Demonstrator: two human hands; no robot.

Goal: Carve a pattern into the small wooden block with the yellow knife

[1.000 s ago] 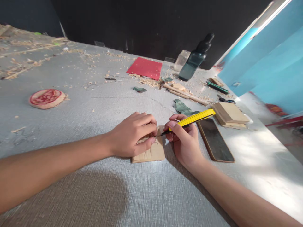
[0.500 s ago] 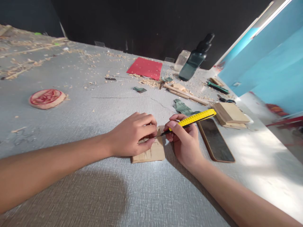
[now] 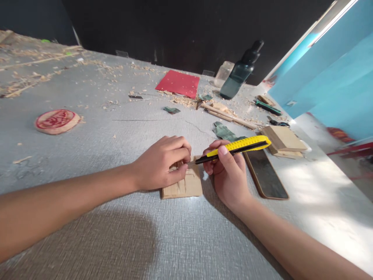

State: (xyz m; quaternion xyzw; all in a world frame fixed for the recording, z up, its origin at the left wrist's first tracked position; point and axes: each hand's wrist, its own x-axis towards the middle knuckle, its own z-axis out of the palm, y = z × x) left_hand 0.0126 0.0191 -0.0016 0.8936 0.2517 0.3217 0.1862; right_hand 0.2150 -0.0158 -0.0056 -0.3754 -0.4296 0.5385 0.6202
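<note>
A small wooden block [image 3: 190, 186] lies flat on the grey table, with carved lines on its top. My left hand [image 3: 164, 163] rests over its left part, fingers curled down against it and hiding some of the carving. In my right hand [image 3: 229, 171] is a yellow and black utility knife [image 3: 244, 146], gripped between thumb and fingers. The knife points left, its black tip over the block's upper edge, close to my left fingertips. How far the blade touches the wood is hidden by those fingers.
A phone [image 3: 268, 175] lies right of my right hand, with stacked wooden blocks [image 3: 284, 139] behind it. Sandpaper scraps [image 3: 224, 132], sticks [image 3: 230, 116], red paper [image 3: 179, 83] and a dark bottle [image 3: 239, 76] sit farther back. A carved round wood piece [image 3: 58, 121] lies left.
The utility knife has rolled and tilted flatter in my right hand, showing more of its black side, and its tip has shifted slightly left. My left fingers have moved slightly up and left.
</note>
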